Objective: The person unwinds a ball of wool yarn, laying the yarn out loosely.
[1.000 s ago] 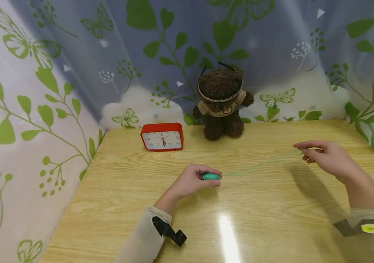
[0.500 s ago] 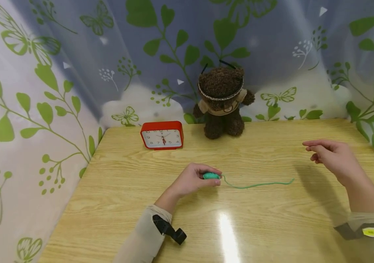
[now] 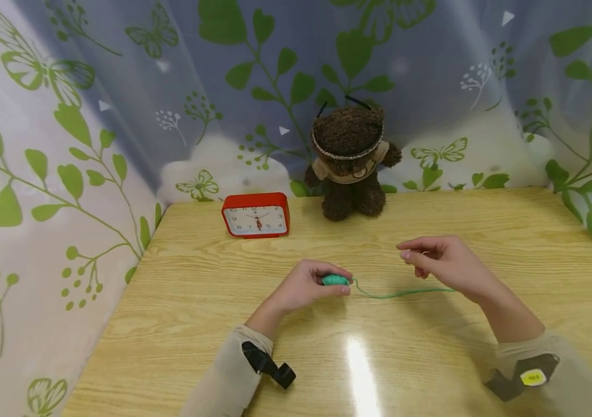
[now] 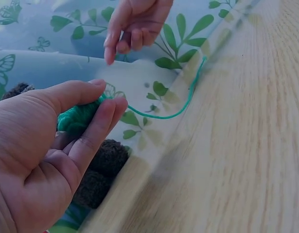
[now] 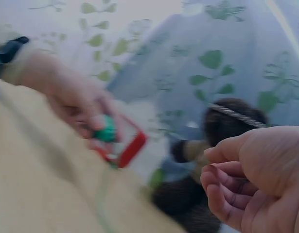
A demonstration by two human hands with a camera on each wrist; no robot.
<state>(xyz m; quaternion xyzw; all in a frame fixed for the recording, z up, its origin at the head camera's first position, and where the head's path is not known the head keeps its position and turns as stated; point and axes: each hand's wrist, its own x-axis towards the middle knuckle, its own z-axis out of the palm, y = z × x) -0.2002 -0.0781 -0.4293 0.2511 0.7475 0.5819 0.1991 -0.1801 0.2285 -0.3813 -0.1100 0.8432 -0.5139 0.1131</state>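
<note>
My left hand (image 3: 308, 285) grips a small ball of green yarn (image 3: 335, 280) just over the wooden table. In the left wrist view the yarn ball (image 4: 77, 118) shows between thumb and fingers, partly hidden by them. A loose strand of yarn (image 3: 389, 297) trails from the ball to the right along the tabletop. Over the strand's far end hangs my right hand (image 3: 444, 263), overlapping it in the head view. Nothing shows between the right hand's loosely bent fingers (image 5: 219, 194), seen up close in the right wrist view.
Behind my left hand a red alarm clock (image 3: 256, 215) stands on the wooden table (image 3: 197, 324). To its right a brown plush bear (image 3: 353, 162) with a headband leans at the back edge. A leaf-patterned curtain (image 3: 181, 87) closes off the back and sides.
My right hand let go of the yarn strand, which dropped from taut to lying slack on the table. Then that hand moved left toward the left hand, which stayed put.
</note>
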